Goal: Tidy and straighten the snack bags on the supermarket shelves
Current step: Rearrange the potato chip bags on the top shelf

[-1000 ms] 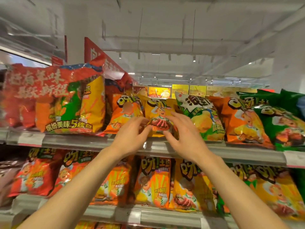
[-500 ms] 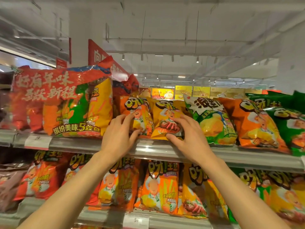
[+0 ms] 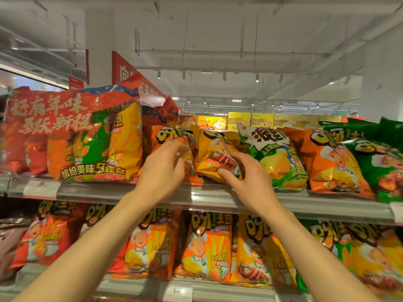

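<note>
On the upper shelf point(image 3: 122, 192) snack bags stand in a row. My right hand point(image 3: 248, 179) grips the lower right corner of a yellow chip bag point(image 3: 212, 149), thumb under its bottom edge, and the bag tilts to the left. My left hand point(image 3: 163, 171) lies with spread fingers against the front of an orange chip bag point(image 3: 172, 136) just left of it. A green and white bag point(image 3: 277, 158) stands right of the yellow one, then an orange bag point(image 3: 333, 164) and a green bag point(image 3: 383, 164).
A big red multipack point(image 3: 72, 136) fills the shelf's left end. The lower shelf point(image 3: 218, 290) carries several orange, yellow and green bags point(image 3: 205, 247). Price tags point(image 3: 40, 188) sit on the shelf rails. Ceiling and hanging signs lie beyond.
My left hand has moved from the yellow bag leftward onto the orange bag. My right hand has stayed on the yellow bag, which now leans further left.
</note>
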`<action>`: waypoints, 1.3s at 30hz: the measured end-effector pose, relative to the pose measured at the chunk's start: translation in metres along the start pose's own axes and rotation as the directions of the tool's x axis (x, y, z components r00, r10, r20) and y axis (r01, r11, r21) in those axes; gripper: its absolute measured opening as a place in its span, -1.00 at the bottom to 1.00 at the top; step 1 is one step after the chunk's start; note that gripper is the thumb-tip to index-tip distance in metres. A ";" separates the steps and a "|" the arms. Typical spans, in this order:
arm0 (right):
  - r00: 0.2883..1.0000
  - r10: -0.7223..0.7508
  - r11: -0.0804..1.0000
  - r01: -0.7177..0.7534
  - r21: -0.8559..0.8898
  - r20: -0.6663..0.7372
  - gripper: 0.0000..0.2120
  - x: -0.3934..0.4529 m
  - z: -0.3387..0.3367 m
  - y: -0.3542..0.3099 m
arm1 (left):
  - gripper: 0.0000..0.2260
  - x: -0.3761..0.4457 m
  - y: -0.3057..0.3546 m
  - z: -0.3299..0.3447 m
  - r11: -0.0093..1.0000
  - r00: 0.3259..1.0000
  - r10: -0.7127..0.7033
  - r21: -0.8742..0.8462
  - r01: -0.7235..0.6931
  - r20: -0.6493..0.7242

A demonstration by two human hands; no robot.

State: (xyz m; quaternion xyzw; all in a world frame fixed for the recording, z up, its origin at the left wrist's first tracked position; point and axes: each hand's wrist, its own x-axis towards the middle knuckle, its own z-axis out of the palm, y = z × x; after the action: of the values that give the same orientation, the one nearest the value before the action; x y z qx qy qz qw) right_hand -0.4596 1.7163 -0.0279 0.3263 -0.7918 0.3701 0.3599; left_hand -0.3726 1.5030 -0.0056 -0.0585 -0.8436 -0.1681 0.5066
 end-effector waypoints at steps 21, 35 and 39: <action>0.995 0.093 0.960 -0.100 0.262 0.038 -0.67 -0.005 -0.017 -0.002 | -0.42 0.011 0.023 0.028 0.782 0.911 -0.380 -0.469 0.410 0.161; 0.959 0.267 0.867 -0.282 0.411 0.095 -0.24 0.015 -0.006 -0.032 | -0.63 -0.021 0.006 0.002 0.759 0.971 -0.214 -0.607 0.236 0.110; 0.957 0.289 0.848 -0.267 0.459 0.024 -0.32 0.009 -0.011 -0.035 | -0.61 -0.025 0.010 0.004 0.707 0.978 -0.175 -0.678 0.204 0.111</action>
State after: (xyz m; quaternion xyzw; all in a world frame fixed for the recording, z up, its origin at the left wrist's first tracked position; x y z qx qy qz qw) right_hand -0.4338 1.7055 -0.0029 0.2753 -0.7128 0.6013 0.2337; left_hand -0.3614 1.5151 -0.0269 -0.1575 -0.7328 -0.5174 0.4130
